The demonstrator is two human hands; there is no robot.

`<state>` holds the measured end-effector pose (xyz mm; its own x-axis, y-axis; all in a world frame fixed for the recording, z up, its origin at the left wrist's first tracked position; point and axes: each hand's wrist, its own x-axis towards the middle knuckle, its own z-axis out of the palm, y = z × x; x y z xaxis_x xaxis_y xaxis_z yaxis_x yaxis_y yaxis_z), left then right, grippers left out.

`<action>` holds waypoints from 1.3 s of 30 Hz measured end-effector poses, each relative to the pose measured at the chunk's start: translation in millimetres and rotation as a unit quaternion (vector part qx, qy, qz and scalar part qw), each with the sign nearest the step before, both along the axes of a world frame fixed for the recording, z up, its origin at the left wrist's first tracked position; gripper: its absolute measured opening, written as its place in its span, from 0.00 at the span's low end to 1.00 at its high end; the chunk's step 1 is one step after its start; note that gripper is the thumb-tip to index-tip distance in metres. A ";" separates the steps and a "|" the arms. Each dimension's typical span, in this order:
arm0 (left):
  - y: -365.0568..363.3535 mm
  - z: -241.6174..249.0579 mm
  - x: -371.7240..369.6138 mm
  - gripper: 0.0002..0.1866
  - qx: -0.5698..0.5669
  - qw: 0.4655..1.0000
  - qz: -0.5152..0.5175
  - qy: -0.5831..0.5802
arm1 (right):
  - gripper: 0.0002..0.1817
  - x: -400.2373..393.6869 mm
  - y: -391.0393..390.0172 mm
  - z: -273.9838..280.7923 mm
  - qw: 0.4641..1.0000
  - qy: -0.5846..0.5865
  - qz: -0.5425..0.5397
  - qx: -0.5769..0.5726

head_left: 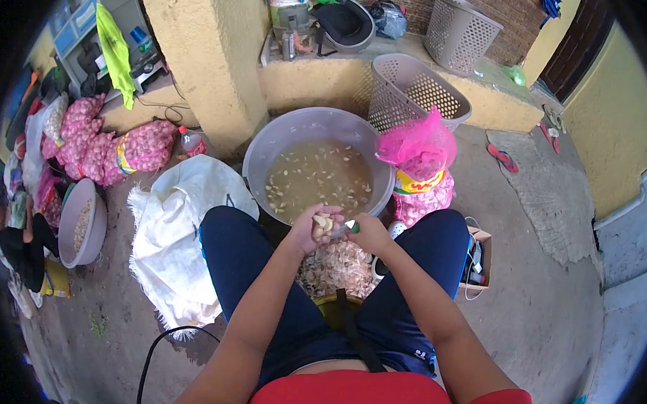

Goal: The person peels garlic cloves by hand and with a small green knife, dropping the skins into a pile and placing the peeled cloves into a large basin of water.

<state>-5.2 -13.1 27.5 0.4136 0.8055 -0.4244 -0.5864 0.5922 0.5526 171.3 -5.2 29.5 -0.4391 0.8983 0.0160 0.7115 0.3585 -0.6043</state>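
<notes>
Several pale peeled garlic cloves (322, 224) lie in my left hand (308, 230), its fingers curled around them. Close on its right, my right hand (371, 234) is closed on a small knife with a green handle (353, 226); the blade points toward the cloves. Both hands are between my knees, at the near rim of a large grey basin (257, 145) of cloudy water with cloves floating in it. Below them is a heap of garlic skins (335, 267). A pink mesh bag of garlic (421, 199) stands right of the basin.
A white woven sack (173, 246) lies at the left. Farther left are full mesh bags (142, 147), a basin of cloves (98, 228) and part of another person (29, 240). Perforated baskets (386, 96) stand behind. A small box (483, 259) is by my right knee.
</notes>
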 end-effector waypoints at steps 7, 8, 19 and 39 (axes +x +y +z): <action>4.5 -25.4 3.6 0.19 0.018 1.000 -0.013 -0.002 | 0.13 -10.0 -6.8 14.5 0.985 0.164 0.034 0.050; 4.2 -28.3 5.8 0.19 0.018 1.000 -0.023 0.002 | 0.14 -12.9 -9.1 14.1 0.984 0.169 0.033 0.038; -1.8 -17.7 13.7 0.16 -0.001 0.999 -0.038 0.033 | 0.14 -14.7 -6.2 13.1 0.974 0.185 -0.106 -0.077; -3.4 -17.4 13.1 0.13 0.097 0.983 0.015 0.156 | 0.13 -4.9 3.9 10.2 0.885 0.361 -0.175 -0.238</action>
